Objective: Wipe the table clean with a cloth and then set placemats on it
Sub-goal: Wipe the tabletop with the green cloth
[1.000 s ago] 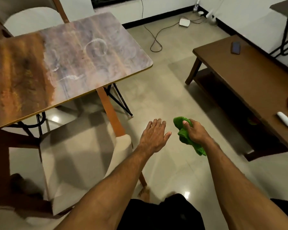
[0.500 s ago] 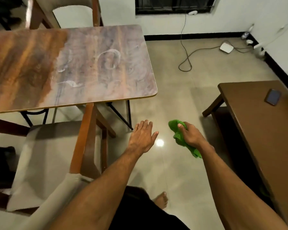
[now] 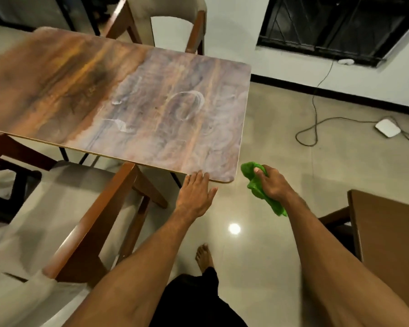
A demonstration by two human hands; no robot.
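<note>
Now that the left hand (image 3: 195,197), fingers (image 3: 199,180) released, has reached the surface (image 3: 80,74) at its near right corner while the right hand (image 3: 273,185) grasps the cloth (image 3: 254,188), wiping can begin.

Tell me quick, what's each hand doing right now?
Left hand: open, fingers straight, fingertips at the table edge.
Right hand: closed around the green cloth.

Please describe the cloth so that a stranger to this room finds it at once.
Find the long wood-grain table with pale smears. Just past its near right corner, the person's right hand grips a crumpled bright green cloth. It is the only green thing in view; the left hand beside it holds nothing.
</note>
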